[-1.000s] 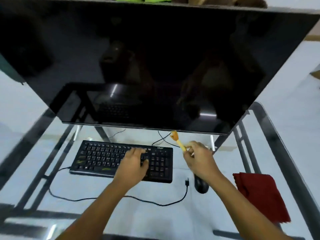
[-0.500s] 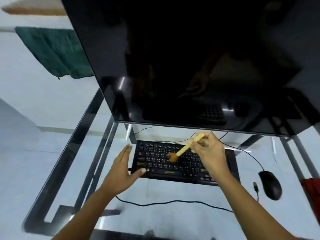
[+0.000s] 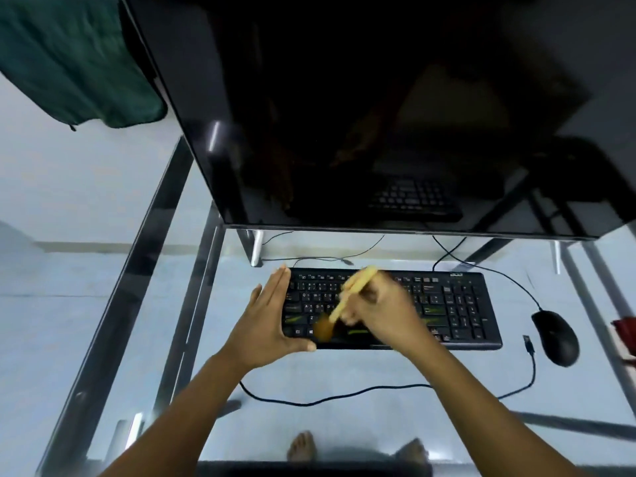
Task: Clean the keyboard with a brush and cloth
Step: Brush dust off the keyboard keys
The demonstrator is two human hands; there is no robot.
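Observation:
A black keyboard (image 3: 457, 308) lies on the glass desk under the monitor. My right hand (image 3: 382, 315) grips a brush (image 3: 347, 301) with a pale yellow handle; its brown bristles rest on the lower left keys and look blurred. My left hand (image 3: 268, 318) is flat and open against the keyboard's left end, fingers straight along the edge and thumb at the front corner. A red cloth (image 3: 624, 327) shows only as a sliver at the right edge of the desk.
A large dark monitor (image 3: 378, 115) hangs over the back of the desk. A black mouse (image 3: 555, 337) sits right of the keyboard, with a loose cable (image 3: 378, 390) looping in front. A green cloth (image 3: 69, 60) hangs at upper left. Bare feet (image 3: 303, 445) show through the glass.
The view swung left and down. My right hand brought the brush from beside the keyboard onto its left keys. My left hand came off the keys and now braces the left end.

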